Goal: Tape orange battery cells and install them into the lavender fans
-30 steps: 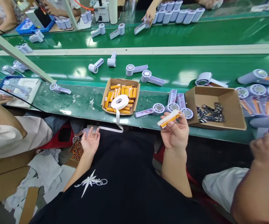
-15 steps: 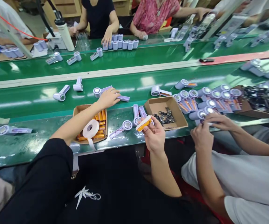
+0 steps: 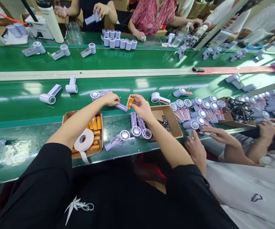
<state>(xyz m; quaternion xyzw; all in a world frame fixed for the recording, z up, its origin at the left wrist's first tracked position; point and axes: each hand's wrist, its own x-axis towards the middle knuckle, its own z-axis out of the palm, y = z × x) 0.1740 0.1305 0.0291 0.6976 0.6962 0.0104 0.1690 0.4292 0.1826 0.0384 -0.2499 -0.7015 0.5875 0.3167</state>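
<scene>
My left hand (image 3: pixel 110 99) reaches over the green belt and closes on a lilac hand-fan shell (image 3: pixel 121 107) lying there. Close beside it, my right hand (image 3: pixel 139 106) pinches an orange battery cell with white tape (image 3: pixel 129 102), its tip near the shell's handle. Below my left arm stands a cardboard box of orange cells (image 3: pixel 97 125) with a roll of white tape (image 3: pixel 83 140) on top. Three more fan shells (image 3: pixel 137 130) lie face up at the near edge, under my right forearm.
A cardboard box of small dark parts (image 3: pixel 167 118) sits right of my right arm. A co-worker's hands (image 3: pixel 212 133) work on a cluster of fan shells (image 3: pixel 194 109) at the right. More shells (image 3: pixel 50 95) lie on the belt; people work across the far belt.
My left hand went from my lap up to the fan shell on the belt. My right hand carried the taped cell forward to meet it. The view swung right and up.
</scene>
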